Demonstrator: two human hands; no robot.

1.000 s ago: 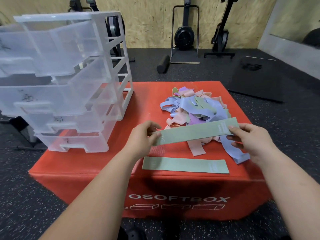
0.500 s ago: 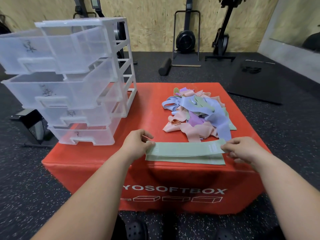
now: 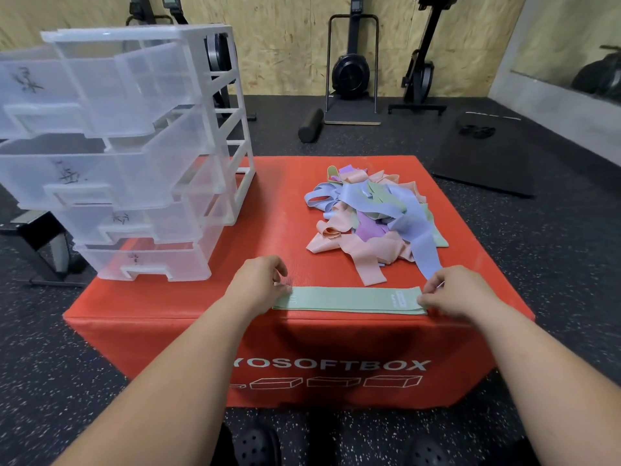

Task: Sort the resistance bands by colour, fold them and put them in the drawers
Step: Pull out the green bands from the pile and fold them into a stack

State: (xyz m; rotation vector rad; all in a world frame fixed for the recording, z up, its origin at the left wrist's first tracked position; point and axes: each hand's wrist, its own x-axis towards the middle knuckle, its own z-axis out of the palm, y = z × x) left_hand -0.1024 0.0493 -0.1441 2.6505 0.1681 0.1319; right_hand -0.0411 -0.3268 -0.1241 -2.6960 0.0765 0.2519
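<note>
Lowered flat now, matte green band (image 3: 347,299) pinched by left hand (image 3: 257,284), right hand (image 3: 448,294).

Two bare forearms, no sleeves visible up to the frame edge. Left hand (image 3: 258,280) and right hand (image 3: 452,292) bare: no gloves, rings, watch or wristbands seen. Short fingernails, unpainted as far as visible. Bottom edge: black perforated clog-style shoes (image 3: 257,447), one per foot. Legs dark, too shadowed to tell clothing.
</note>
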